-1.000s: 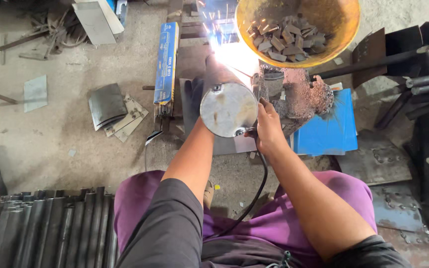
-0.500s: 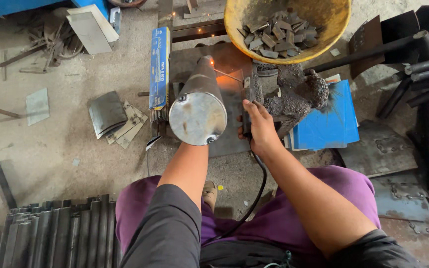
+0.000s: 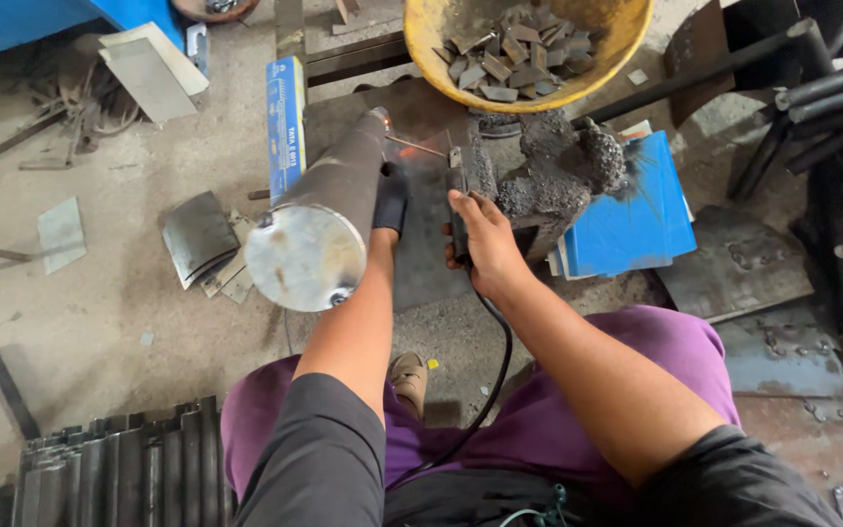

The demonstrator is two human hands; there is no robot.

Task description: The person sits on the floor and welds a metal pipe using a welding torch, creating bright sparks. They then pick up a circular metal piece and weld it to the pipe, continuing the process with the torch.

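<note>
My left hand [image 3: 389, 200], in a dark glove, is closed around the side of the steel pipe [image 3: 324, 220], holding it tilted with its capped near end toward me and its far end over the dark plate [image 3: 421, 224] on the floor. My right hand [image 3: 485, 249], bare, is wrapped around the electrode holder [image 3: 461, 185]; its black cable [image 3: 495, 376] trails back between my knees. The thin welding rod [image 3: 417, 146] points at the pipe's far end, where a small orange glow [image 3: 407, 151] shows.

Around me: yellow basin of metal offcuts [image 3: 529, 49] just beyond, slag-crusted block [image 3: 558, 171] beside my right hand, blue rod box [image 3: 287, 122] to the left, blue sheets [image 3: 636, 210] to the right, ribbed metal stack [image 3: 100, 473] by my left knee.

Risks as I judge them: the pipe is held in one hand only, so it could roll or sag and drag the rod off the seam. My right hand is ungloved near hot metal, so spatter could burn it. The cable over my lap could snag.
</note>
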